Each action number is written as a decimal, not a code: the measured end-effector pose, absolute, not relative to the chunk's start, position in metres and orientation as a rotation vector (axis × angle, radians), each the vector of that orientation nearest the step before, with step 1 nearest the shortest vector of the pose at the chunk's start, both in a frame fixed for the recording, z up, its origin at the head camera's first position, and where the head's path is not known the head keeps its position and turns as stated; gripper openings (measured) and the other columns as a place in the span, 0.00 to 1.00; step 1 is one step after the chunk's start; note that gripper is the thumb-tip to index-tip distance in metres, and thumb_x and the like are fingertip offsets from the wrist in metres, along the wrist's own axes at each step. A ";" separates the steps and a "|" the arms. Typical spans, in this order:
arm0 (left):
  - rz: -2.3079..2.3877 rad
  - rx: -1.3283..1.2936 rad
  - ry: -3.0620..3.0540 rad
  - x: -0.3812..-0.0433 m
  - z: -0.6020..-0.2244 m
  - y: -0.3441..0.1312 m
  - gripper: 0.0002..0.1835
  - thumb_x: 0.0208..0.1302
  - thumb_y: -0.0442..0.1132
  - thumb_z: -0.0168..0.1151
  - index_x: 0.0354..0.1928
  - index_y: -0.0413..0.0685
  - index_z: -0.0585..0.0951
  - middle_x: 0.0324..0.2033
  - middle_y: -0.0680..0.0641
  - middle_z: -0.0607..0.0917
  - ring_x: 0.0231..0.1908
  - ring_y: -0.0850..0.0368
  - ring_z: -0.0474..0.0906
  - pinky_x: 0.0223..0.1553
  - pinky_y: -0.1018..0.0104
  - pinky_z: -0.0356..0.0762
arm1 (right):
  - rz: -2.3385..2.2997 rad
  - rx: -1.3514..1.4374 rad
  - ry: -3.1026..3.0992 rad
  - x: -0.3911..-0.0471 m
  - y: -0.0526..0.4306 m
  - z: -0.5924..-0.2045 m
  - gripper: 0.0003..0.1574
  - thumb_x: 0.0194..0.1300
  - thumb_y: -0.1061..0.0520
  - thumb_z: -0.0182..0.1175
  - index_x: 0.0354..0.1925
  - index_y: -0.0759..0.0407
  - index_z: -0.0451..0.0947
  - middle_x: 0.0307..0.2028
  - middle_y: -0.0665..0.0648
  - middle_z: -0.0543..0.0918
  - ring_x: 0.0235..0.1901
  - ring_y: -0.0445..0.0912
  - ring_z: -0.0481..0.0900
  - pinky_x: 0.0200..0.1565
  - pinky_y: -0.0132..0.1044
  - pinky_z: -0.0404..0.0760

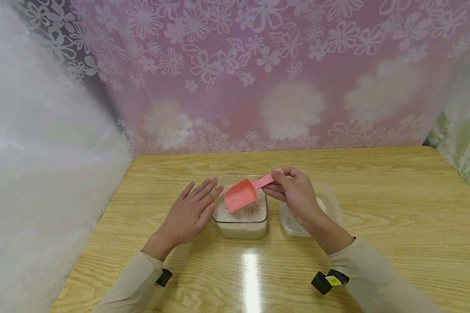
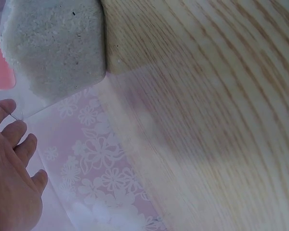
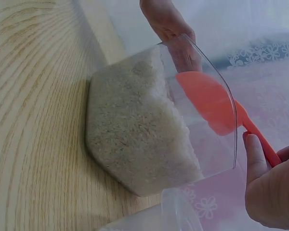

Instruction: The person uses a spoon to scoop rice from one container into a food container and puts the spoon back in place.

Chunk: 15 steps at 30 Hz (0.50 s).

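A clear square container (image 1: 243,230) of rice stands on the table, its rice (image 3: 135,115) heaped unevenly below the rim in the right wrist view. My right hand (image 1: 297,191) pinches the handle of a pink scoop (image 1: 240,195), whose bowl is tilted over the rice inside the rim. No rice shows in the bowl. My left hand (image 1: 189,213) has its fingers extended, the fingertips resting at the container's left rim. In the left wrist view the left hand (image 2: 14,168) touches the clear wall.
Right of the rice container, partly under my right forearm, sits a second clear plastic container (image 1: 333,204) with some grainy contents and a pale item. The wooden table (image 1: 172,169) meets a pink flowered curtain (image 1: 227,87) at the back. White sheeting (image 1: 43,152) hangs on the left.
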<state>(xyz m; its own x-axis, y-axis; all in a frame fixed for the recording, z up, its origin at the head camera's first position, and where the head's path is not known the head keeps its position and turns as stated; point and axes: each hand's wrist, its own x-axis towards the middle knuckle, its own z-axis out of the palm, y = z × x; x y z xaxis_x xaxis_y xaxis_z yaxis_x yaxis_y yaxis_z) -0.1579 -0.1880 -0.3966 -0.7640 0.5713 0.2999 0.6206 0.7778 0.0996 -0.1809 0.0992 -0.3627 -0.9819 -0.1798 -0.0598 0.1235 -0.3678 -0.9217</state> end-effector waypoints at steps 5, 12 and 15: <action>-0.287 -0.923 -2.721 -0.158 -0.397 -0.188 0.26 0.77 0.50 0.35 0.73 0.54 0.61 0.72 0.50 0.56 0.71 0.57 0.48 0.71 0.53 0.41 | -2.452 -0.064 1.663 -0.178 0.097 -0.362 0.12 0.72 0.62 0.51 0.47 0.71 0.65 0.33 0.59 0.85 0.32 0.46 0.86 0.44 0.39 0.82; -0.289 -0.920 -2.727 -0.158 -0.397 -0.187 0.26 0.76 0.48 0.39 0.73 0.54 0.61 0.72 0.50 0.56 0.71 0.56 0.49 0.71 0.53 0.41 | -2.415 -0.041 1.732 -0.176 0.094 -0.362 0.12 0.71 0.62 0.52 0.47 0.72 0.66 0.33 0.58 0.85 0.32 0.46 0.86 0.44 0.40 0.82; -0.289 -0.918 -2.729 -0.158 -0.397 -0.187 0.26 0.77 0.49 0.37 0.73 0.54 0.61 0.72 0.50 0.56 0.71 0.56 0.48 0.71 0.53 0.41 | -2.400 -0.036 1.749 -0.175 0.093 -0.362 0.12 0.71 0.62 0.52 0.46 0.72 0.66 0.33 0.58 0.86 0.32 0.46 0.86 0.44 0.40 0.82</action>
